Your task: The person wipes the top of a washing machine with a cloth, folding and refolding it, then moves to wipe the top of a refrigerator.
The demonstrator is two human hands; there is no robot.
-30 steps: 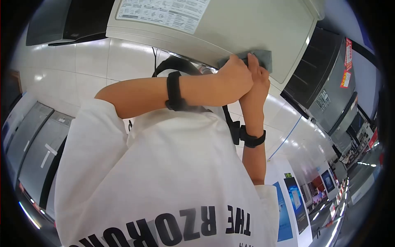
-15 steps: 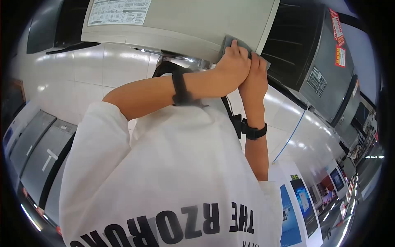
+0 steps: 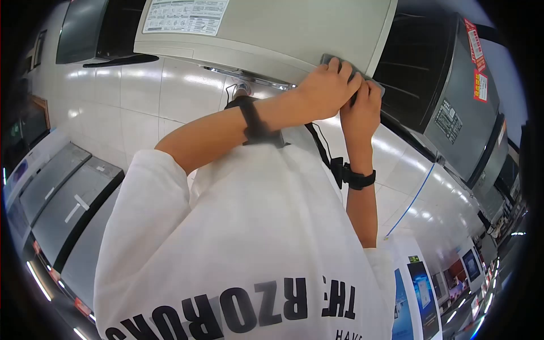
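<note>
A grey cloth [image 3: 326,59] is draped over the front corner of a beige appliance cabinet [image 3: 294,34]. My left hand [image 3: 331,88] reaches across from the left, its fingers bent over the cloth and pressing it to the cabinet's edge. Just to its right, my right hand [image 3: 361,107] grips the cloth's other end with curled fingers, and the two hands touch. Most of the cloth is hidden under them. Each wrist wears a black strap.
Right of the cabinet stands a dark grey appliance [image 3: 462,96] with red-and-white labels. A blue cable [image 3: 412,201] runs over the shiny tiled floor [image 3: 136,90]. Grey appliances [image 3: 73,209] stand at left, and display panels [image 3: 422,292] at lower right.
The view has shifted, so everything sits further right. My left fingers, straighter before, are now more bent on the cloth. Both hands remain at the same cabinet corner.
</note>
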